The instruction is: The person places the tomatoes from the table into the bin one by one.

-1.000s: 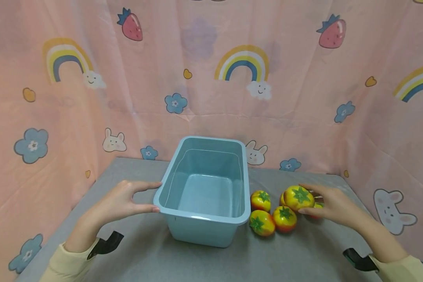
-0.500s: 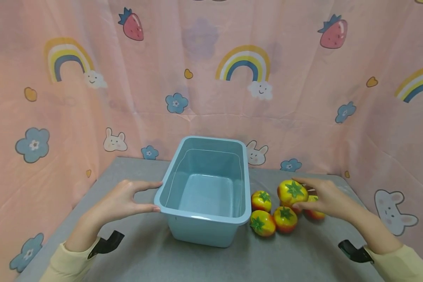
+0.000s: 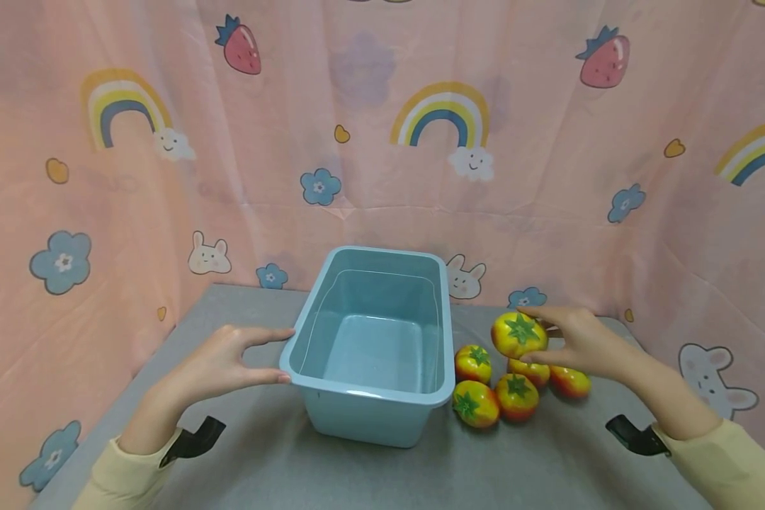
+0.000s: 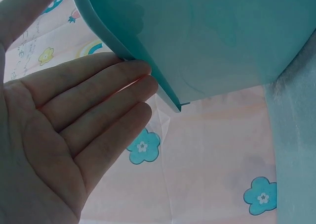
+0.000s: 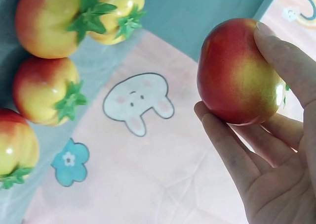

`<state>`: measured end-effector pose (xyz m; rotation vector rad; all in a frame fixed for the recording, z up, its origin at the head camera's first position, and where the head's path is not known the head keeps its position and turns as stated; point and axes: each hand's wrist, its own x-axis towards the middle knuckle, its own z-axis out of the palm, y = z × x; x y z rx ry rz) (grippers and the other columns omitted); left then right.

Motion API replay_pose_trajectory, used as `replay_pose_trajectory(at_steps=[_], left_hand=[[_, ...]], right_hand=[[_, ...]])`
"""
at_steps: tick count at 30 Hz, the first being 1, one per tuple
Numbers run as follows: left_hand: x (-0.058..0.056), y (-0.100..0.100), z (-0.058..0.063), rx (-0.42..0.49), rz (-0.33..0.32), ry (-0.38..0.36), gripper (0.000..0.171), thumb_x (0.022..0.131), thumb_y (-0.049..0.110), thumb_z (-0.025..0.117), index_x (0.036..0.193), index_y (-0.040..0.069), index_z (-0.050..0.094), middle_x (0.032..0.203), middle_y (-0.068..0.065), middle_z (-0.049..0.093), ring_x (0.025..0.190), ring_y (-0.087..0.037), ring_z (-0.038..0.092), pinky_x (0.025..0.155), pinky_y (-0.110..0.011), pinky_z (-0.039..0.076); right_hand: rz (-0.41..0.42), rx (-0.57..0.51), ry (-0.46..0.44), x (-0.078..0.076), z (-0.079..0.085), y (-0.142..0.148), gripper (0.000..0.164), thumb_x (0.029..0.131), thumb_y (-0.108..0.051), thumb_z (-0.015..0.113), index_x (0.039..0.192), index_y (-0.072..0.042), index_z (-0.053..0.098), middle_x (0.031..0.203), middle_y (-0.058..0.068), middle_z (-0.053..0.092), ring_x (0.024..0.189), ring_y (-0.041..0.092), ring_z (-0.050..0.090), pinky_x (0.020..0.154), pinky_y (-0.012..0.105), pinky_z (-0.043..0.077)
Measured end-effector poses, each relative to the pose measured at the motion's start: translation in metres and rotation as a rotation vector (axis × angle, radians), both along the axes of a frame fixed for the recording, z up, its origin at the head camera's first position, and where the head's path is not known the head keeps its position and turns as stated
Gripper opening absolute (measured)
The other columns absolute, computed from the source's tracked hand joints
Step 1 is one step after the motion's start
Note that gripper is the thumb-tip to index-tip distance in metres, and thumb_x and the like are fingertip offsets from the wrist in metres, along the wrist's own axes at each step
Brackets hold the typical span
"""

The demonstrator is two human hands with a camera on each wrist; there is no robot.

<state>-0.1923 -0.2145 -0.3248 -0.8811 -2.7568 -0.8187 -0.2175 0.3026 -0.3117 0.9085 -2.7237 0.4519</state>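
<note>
My right hand (image 3: 583, 347) pinches a yellow-red toy tomato (image 3: 515, 338) with a green star-shaped top between thumb and fingers. It is raised above several similar tomatoes (image 3: 516, 400) grouped on the table. In the right wrist view, the held tomato (image 5: 237, 73) shows its red and yellow side, well apart from the others. My left hand (image 3: 229, 361) is at the left rim of a light blue plastic bin (image 3: 363, 418). Its fingers (image 4: 106, 83) are straight, tips against the rim in the left wrist view. The bin's visible inside holds nothing.
The tomatoes lie close against the bin's right side on a grey table (image 3: 248, 453). A pink patterned curtain (image 3: 382, 191) hangs behind the table and at both sides. A black strap piece (image 3: 194, 440) sits at the left wrist, and another strap piece (image 3: 637, 435) at the right.
My right hand has lifted the tomato upward and moved left with it, exposing the tomatoes beneath. My left hand and the bin stay in place.
</note>
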Motion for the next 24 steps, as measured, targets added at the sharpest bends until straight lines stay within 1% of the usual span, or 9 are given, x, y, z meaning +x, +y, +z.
replay_pose_trajectory(at_steps=[4,10,14,21,24], left_hand=[[0.0,0.0,0.0,0.0,0.006,-0.006,0.067,0.074,0.06,0.07,0.128,0.021,0.061,0.125,0.006,0.063,0.114,-0.015,0.062,0.09,-0.041,0.053],[0.0,0.0,0.0,0.002,-0.01,0.01,0.067,0.075,0.059,0.069,0.128,0.019,0.061,0.124,0.004,0.064,0.113,-0.016,0.062,0.09,-0.04,0.054],[0.0,0.0,0.0,0.006,-0.019,0.019,0.066,0.075,0.058,0.069,0.127,0.018,0.062,0.124,0.003,0.064,0.113,-0.016,0.063,0.089,-0.04,0.054],[-0.001,0.0,-0.001,0.01,-0.023,0.02,0.064,0.076,0.058,0.069,0.127,0.019,0.062,0.124,0.005,0.064,0.113,-0.015,0.062,0.09,-0.04,0.053],[-0.001,0.0,-0.001,0.013,-0.021,0.016,0.064,0.076,0.058,0.069,0.127,0.02,0.062,0.124,0.005,0.064,0.113,-0.015,0.062,0.09,-0.04,0.053]], right_hand=[[0.002,0.02,0.0,-0.001,0.007,-0.005,0.073,0.071,-0.043,0.081,0.127,-0.002,0.058,0.109,0.006,0.069,0.084,0.016,0.067,0.073,0.033,0.059],[-0.006,0.032,-0.006,-0.001,0.015,-0.014,0.073,0.072,-0.042,0.08,0.128,-0.002,0.057,0.108,0.005,0.069,0.087,0.018,0.068,0.074,0.035,0.059],[-0.006,0.032,-0.014,-0.001,0.02,-0.023,0.072,0.072,-0.042,0.08,0.129,-0.004,0.057,0.111,0.007,0.069,0.089,0.02,0.068,0.074,0.034,0.059],[0.009,0.013,-0.03,-0.004,0.028,-0.038,0.073,0.073,-0.046,0.078,0.13,-0.006,0.057,0.113,0.006,0.068,0.093,0.019,0.068,0.076,0.033,0.059],[0.026,0.007,-0.027,-0.005,0.03,-0.042,0.072,0.072,-0.044,0.08,0.13,-0.007,0.057,0.115,0.006,0.068,0.093,0.019,0.068,0.076,0.032,0.059]])
